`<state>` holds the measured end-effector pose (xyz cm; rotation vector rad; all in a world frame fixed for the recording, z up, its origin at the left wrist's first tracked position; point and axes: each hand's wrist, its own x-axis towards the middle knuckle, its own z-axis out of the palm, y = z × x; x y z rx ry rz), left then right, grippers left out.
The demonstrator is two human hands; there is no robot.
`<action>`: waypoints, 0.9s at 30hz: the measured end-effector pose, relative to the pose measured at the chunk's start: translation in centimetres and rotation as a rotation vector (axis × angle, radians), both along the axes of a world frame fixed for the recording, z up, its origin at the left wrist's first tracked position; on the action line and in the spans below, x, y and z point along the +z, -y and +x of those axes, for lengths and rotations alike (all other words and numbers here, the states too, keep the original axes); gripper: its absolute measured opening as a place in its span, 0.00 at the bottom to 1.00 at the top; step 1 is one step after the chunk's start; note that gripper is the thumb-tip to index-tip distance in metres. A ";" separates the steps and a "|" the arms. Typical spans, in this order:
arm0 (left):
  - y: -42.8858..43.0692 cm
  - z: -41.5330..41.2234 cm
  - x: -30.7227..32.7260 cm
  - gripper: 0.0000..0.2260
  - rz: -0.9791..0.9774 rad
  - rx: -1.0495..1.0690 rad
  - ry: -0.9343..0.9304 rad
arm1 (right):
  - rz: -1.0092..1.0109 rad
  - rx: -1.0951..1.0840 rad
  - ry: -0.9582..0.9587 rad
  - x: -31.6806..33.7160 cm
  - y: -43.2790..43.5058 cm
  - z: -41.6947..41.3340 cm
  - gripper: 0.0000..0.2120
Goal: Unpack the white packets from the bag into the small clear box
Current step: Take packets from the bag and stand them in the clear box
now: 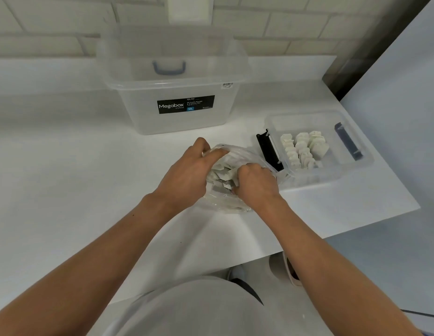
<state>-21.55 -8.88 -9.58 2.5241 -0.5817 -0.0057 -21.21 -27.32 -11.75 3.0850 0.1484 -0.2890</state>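
Partway done: rows of white packets (304,151) already in small clear box (356,170) beyond right hand (256,184), clenched on more inside bag (231,202), left hand (190,169) gripping its mouth.

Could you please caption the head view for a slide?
Both hands dig into the bag of white packets beside the small clear box.

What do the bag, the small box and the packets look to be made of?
Bag: thin clear plastic film, glossy; it crinkles and the packets show through.
Small clear box: rigid see-through plastic with a slightly frosted look and dark clip handles.
White packets: matte off-white, probably paper or a paper-like sachet; too small to be sure.
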 end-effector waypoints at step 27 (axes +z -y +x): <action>0.4 0.2 0.0 0.34 -0.024 -0.039 -0.068 | 0.178 0.187 0.222 -2.4 0.3 0.5 0.18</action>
